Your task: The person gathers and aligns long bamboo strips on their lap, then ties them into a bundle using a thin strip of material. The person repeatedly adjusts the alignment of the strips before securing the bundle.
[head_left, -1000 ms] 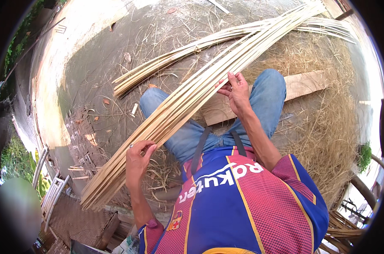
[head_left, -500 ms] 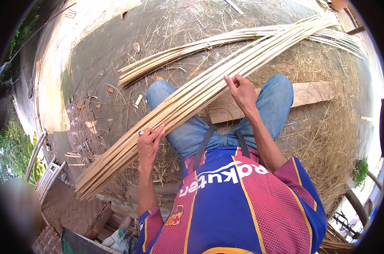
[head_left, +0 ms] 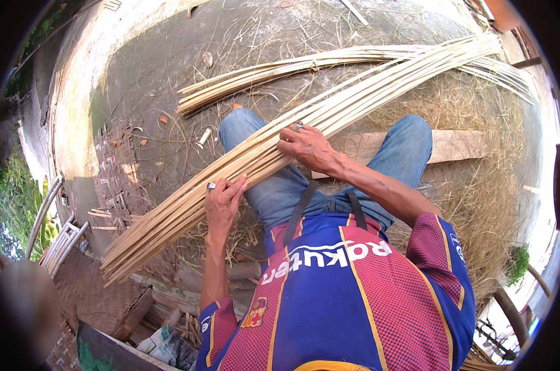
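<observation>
A long bundle of pale split bamboo strips (head_left: 339,114) lies slantwise across my thighs, from the lower left to the upper right. My left hand (head_left: 223,203) grips its near edge left of my knee, the fingers bent against the strips and a ring on one finger. Further up the bundle, my right hand (head_left: 306,148) is closed over the near side of the strips between my knees, knuckles up. Its fingertips are partly hidden behind the hand. A second bundle of strips (head_left: 249,74) rests on the ground beyond, passing under the first at the right.
A wooden plank (head_left: 456,145) lies under my right leg. Dry fibre shavings (head_left: 471,204) heap at the right, and thin curls litter the concrete ground (head_left: 150,74). A torn woven mat (head_left: 116,167) is at the left. A dark-edged board (head_left: 116,352) stands at the lower left.
My right hand has moved left and nearer, from a pinch by the bundle's edge beside my right knee to a closed grip on the strips. The left hand stays on the bundle.
</observation>
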A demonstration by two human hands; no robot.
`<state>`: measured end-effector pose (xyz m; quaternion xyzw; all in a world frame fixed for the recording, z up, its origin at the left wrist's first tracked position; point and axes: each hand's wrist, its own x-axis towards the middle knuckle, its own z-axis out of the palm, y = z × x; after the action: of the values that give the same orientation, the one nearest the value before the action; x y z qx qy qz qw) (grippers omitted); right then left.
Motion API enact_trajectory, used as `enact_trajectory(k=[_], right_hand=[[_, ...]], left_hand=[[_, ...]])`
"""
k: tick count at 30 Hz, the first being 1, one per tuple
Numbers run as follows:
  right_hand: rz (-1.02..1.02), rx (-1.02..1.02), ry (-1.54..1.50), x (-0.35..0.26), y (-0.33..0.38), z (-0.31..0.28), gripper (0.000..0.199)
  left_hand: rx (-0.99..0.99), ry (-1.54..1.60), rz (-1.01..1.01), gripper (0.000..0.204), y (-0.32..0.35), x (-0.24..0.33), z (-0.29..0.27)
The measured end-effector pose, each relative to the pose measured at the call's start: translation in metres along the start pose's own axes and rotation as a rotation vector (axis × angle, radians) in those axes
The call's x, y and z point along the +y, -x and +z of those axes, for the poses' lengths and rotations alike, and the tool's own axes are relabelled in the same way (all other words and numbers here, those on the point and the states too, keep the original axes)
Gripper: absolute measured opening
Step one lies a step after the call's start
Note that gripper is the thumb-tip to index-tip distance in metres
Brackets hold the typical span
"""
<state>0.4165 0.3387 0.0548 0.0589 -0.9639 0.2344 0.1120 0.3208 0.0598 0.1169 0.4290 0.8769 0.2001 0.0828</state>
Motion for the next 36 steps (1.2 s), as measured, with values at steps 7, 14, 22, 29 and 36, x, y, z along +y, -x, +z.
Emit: enact_trajectory(k=[7,14,22,29,36], right_hand=[[-0.221,0.147,0.041,0.004,0.001,0.004,0.015],[-0.136,0.165,-0.387,-0.052,-0.011,-0.006,0.013],[0.479,-0.174,-0.313,0.016,-0.054,-0.024,0.042],[0.409,-0.407,-0.133,-0.002,-0.071,-0.03,0.066],[0.573,0.079,-1.377,-0.013,-0.07,-0.026,0.052]], left_hand=[[-0.03,0.027,-0.027,0.029,-0.002,0.0,-0.004],[-0.024,0.032,-0.014,0.029,-0.004,-0.001,-0.005],[-0.021,0.044,-0.047,0.028,-0.005,0.002,-0.005],[0.009,0.081,-0.053,0.028,-0.002,0.0,-0.003],[0.029,0.051,-0.009,0.028,-0.004,0.002,-0.008]])
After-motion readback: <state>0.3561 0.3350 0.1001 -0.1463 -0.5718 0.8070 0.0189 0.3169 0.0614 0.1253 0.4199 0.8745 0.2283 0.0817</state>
